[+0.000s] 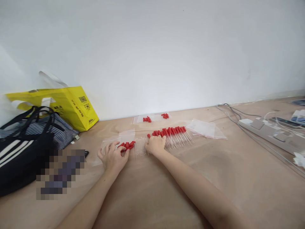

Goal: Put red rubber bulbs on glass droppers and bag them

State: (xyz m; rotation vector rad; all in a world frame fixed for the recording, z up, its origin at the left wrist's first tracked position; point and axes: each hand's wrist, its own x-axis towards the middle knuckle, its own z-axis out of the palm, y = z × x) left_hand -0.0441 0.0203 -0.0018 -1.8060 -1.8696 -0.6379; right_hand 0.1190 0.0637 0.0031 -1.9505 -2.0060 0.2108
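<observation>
Lying between a yellow bag [77, 111] and power strip [268, 132], the left hand [114, 158] spreads by red caps [129, 145], right hand's [156, 145] grip unclear

The right grip [156, 144] hides part of the clear tubes [140, 147]. Pixelation masks a dark object [60, 175] on the surface [135, 190]; the left edge crops the black bag [26, 162].

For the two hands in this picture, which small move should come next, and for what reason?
Probably the left hand should pinch one of the loose red caps and bring it toward the bare clear tubes. Those caps lie at its fingers, the bare tubes lie between the hands, and the capped tubes extend right from the right hand.
</observation>
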